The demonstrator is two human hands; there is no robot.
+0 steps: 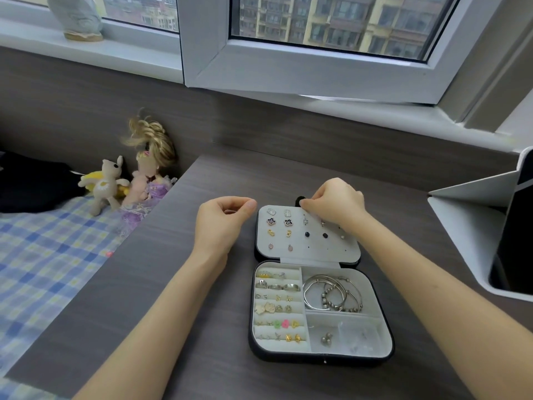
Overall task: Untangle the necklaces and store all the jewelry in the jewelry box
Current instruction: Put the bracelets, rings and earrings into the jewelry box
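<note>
Head view | your right hand (337, 204) pinched a black tab (300, 200) atop the pale earring panel (317, 251) | left hand (223, 220) curled, contents unclear

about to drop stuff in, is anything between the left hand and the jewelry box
Nothing visible: the left hand is just left of the jewelry box, only bare desk between. The right hand is at the lid's far edge.
</note>
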